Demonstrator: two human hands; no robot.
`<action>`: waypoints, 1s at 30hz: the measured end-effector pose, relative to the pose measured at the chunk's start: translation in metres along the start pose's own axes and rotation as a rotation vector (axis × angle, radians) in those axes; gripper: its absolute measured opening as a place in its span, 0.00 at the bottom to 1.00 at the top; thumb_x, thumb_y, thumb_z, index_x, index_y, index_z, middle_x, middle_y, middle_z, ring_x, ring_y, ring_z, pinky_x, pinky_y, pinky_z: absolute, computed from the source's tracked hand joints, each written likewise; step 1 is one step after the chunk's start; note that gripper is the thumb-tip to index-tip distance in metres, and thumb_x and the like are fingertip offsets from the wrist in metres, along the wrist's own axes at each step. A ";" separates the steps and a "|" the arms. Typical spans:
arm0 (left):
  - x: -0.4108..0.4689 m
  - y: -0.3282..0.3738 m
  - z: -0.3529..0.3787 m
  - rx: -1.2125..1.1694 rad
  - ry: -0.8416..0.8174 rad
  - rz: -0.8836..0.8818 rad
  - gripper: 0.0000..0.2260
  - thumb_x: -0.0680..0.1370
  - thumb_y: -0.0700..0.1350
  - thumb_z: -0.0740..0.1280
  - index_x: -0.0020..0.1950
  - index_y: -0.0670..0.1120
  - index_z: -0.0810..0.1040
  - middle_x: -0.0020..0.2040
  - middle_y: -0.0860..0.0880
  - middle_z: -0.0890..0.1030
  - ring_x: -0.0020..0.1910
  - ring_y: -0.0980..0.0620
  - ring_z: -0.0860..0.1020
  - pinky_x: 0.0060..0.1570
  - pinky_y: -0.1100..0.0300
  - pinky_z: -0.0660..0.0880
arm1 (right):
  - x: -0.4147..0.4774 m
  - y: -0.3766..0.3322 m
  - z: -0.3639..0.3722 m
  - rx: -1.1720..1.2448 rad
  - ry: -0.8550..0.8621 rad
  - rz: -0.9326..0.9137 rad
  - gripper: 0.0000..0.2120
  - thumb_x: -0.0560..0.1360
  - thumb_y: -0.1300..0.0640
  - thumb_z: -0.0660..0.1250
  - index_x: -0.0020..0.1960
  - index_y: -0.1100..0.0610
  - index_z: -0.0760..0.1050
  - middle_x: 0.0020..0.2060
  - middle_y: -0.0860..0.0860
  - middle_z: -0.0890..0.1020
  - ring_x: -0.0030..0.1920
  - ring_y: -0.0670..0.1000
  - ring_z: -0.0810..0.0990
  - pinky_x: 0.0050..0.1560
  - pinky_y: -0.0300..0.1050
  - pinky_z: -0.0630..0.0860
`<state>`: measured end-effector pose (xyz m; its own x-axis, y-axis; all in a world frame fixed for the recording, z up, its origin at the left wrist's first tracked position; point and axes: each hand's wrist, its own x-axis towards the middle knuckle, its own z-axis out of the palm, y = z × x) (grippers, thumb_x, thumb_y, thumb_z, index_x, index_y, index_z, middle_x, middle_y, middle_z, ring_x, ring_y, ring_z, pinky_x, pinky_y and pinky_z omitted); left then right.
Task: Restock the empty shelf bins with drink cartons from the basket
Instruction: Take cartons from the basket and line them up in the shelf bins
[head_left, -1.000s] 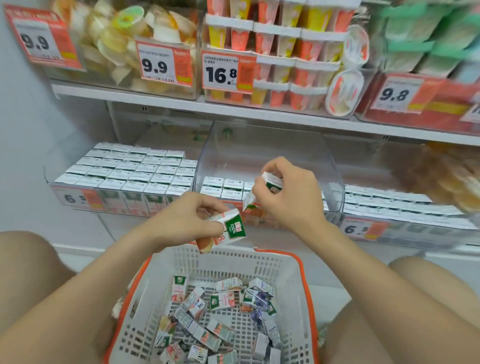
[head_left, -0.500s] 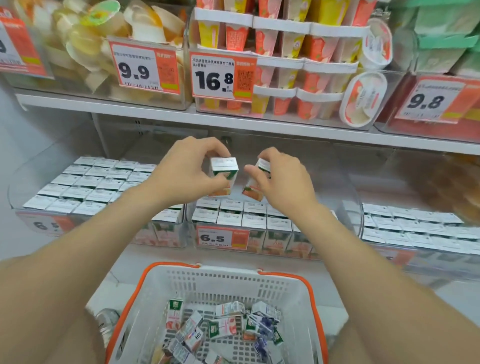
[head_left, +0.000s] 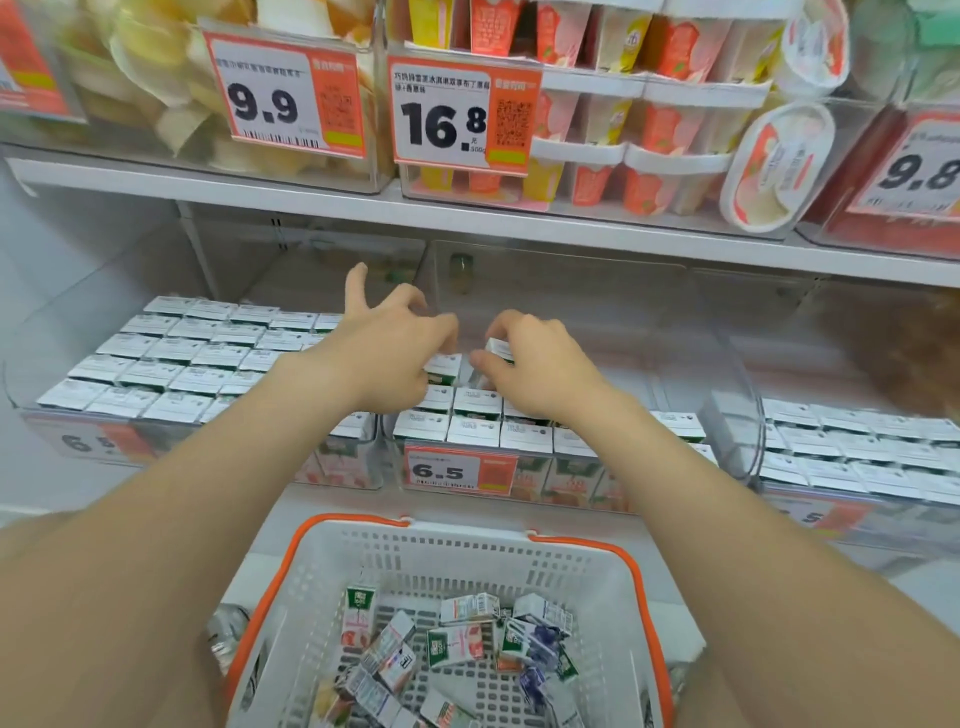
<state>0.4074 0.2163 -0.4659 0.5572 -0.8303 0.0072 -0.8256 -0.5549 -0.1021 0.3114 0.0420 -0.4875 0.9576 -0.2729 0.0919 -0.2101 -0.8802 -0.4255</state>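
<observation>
Both my hands reach into the clear middle bin (head_left: 597, 301) on the lower shelf. My left hand (head_left: 382, 353) pinches a small white-topped drink carton (head_left: 445, 367) with curled fingertips, one finger sticking up, and holds it just behind the bin's front rows of cartons (head_left: 475, 423). My right hand (head_left: 540, 371) grips a second drink carton (head_left: 500, 347), tilted, right beside the first. The back half of this bin holds nothing. Below, the white basket with an orange rim (head_left: 467, 527) contains several loose cartons (head_left: 457, 644) lying jumbled.
The left bin (head_left: 182, 353) is packed with rows of cartons, and the right bin (head_left: 857, 447) is partly filled. The upper shelf edge (head_left: 519, 223) runs close above my hands, carrying snack tubs and price tags. My bent legs flank the basket.
Both hands moved forward and down into the middle bin with their cartons, lowering them behind the front rows. The view tilted up and closer to the shelf.
</observation>
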 end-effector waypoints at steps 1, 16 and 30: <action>-0.001 0.002 -0.001 0.019 -0.026 -0.010 0.16 0.78 0.44 0.63 0.64 0.56 0.73 0.59 0.51 0.77 0.79 0.50 0.58 0.71 0.24 0.38 | 0.001 0.000 -0.001 0.011 -0.045 -0.012 0.21 0.84 0.44 0.65 0.70 0.57 0.74 0.64 0.57 0.81 0.67 0.60 0.75 0.55 0.51 0.74; -0.054 0.031 -0.006 0.002 0.261 -0.060 0.11 0.79 0.45 0.63 0.57 0.51 0.83 0.57 0.52 0.79 0.68 0.43 0.68 0.66 0.39 0.64 | -0.035 -0.025 -0.013 -0.188 0.167 -0.097 0.14 0.79 0.56 0.59 0.60 0.56 0.76 0.55 0.55 0.80 0.56 0.59 0.76 0.55 0.55 0.76; -0.114 0.130 0.129 -0.114 -0.764 0.249 0.19 0.81 0.38 0.67 0.72 0.48 0.74 0.63 0.46 0.77 0.52 0.45 0.78 0.44 0.53 0.74 | -0.178 0.033 0.070 -0.435 -0.858 -0.062 0.17 0.81 0.64 0.59 0.34 0.56 0.62 0.31 0.55 0.68 0.33 0.56 0.66 0.35 0.51 0.67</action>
<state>0.2480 0.2460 -0.6079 0.2287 -0.6887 -0.6880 -0.9143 -0.3947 0.0912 0.1480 0.0883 -0.5806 0.7511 0.0034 -0.6601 -0.0438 -0.9975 -0.0550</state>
